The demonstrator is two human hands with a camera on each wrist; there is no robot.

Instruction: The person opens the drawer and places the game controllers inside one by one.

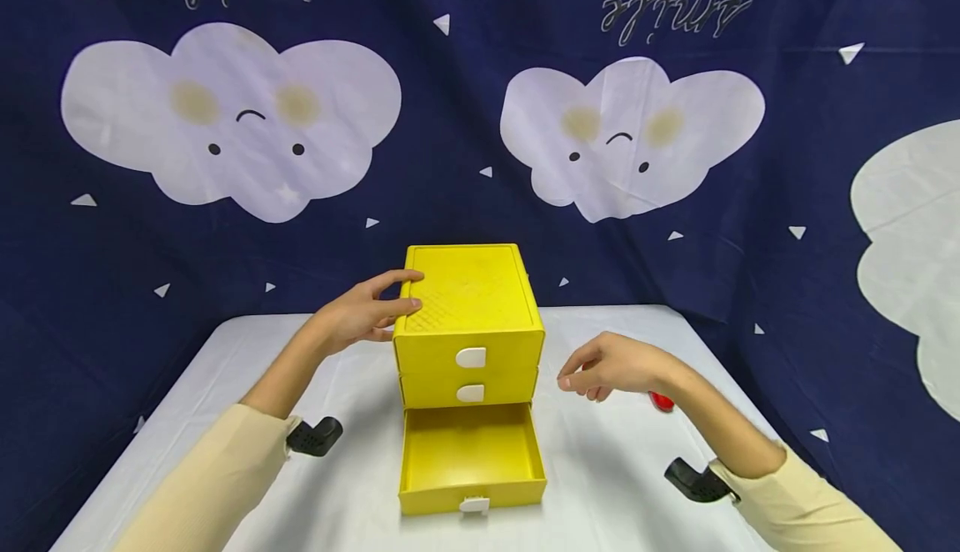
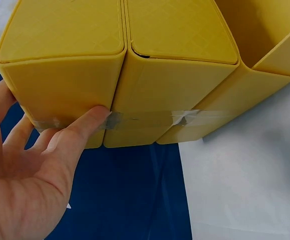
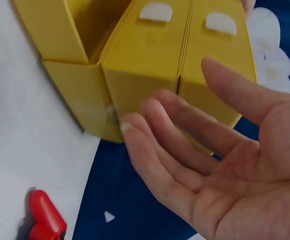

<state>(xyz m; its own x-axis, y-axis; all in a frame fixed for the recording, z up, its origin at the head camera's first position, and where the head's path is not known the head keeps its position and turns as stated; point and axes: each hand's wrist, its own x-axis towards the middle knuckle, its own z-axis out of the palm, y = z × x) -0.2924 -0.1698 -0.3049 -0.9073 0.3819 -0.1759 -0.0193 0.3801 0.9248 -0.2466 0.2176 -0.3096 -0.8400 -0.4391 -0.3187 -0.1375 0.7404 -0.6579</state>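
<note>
A yellow three-drawer storage box (image 1: 468, 289) with white tab handles stands on the white table. Its bottom drawer (image 1: 474, 498) is pulled out and bare inside; the upper two are closed. My left hand (image 1: 367, 310) rests against the box's upper left side, some fingertips over the top edge. Clear tape (image 2: 150, 119) runs across that side in the left wrist view. To the right of the box, my right hand (image 1: 618, 364) hovers with loosely curled fingers, holding nothing.
A red object (image 3: 45, 215), partly hidden by my right forearm in the head view, lies on the table (image 1: 315, 502) right of the box. A dark blue cloth (image 1: 450, 118) with white clouds hangs behind.
</note>
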